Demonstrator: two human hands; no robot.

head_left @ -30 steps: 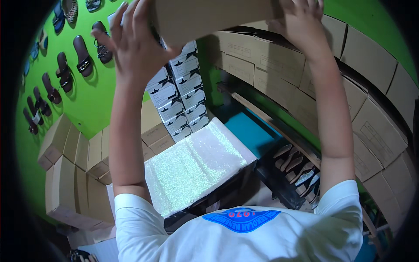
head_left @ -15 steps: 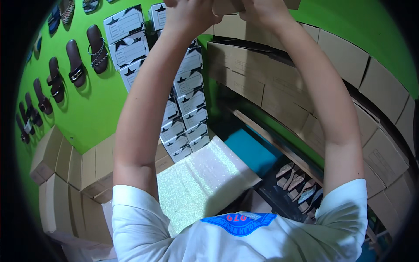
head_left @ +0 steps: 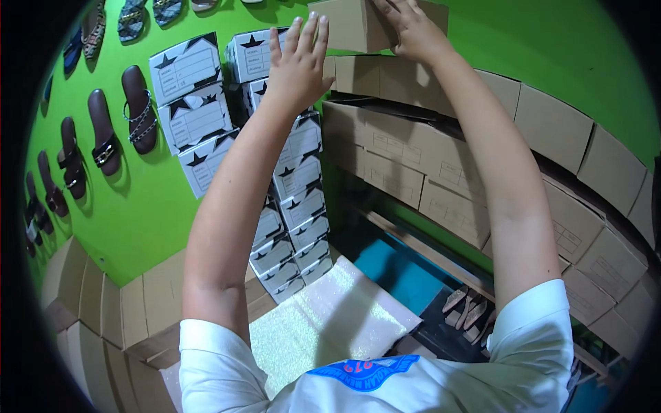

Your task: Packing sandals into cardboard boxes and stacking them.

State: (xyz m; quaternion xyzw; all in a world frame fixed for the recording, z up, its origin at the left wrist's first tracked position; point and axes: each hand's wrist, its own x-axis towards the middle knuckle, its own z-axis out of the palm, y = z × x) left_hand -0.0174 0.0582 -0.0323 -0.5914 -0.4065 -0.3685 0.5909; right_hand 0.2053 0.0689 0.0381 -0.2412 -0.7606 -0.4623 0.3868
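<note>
My left hand [head_left: 297, 67] is raised with its fingers spread and nothing in it. It is in front of the white shoe boxes with black stars and just left of a plain brown cardboard box [head_left: 344, 27]. That box sits on top of the upper row of brown boxes, against the green wall. My right hand [head_left: 415, 33] is on the box's right part, its fingers bent against the cardboard; their tips are partly cut off by the top edge of the picture.
White star-marked shoe boxes [head_left: 301, 175] stand in tall stacks at the middle. Brown boxes [head_left: 392, 141] fill the right shelves, above displayed shoes [head_left: 463, 310]. Sandals [head_left: 103, 131] hang on the green wall at left. Glittery pale sheeting [head_left: 296, 330] covers a surface below; more brown boxes [head_left: 162, 296] are stacked left.
My left hand has let go of the brown box and opened, moving a little away to its left. My right hand stays on the box. The view has tilted upward.
</note>
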